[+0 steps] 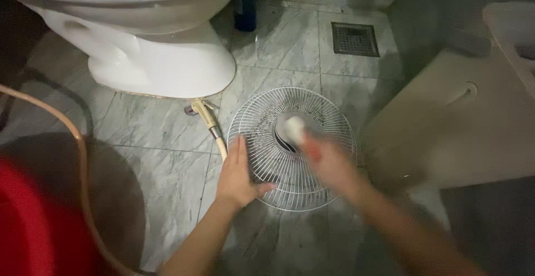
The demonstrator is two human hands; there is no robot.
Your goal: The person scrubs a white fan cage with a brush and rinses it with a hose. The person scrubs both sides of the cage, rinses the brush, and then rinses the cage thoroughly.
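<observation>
Grey marble-look floor tiles (161,125) in a dim bathroom, and flat on them just in front of the toilet base (161,64) sits a round white wire fan guard (267,120), thin spokes running out from a dark centre hole. Left hand (237,173) lies on its left rim, fingers straight and together, thumb hooked on the wires. Right hand (329,162) is motion-blurred over the hub, wrapped round a whitish brush-like thing (293,128); can't tell its finger positions. A hose nozzle (207,117) lies just beside the guard.
</observation>
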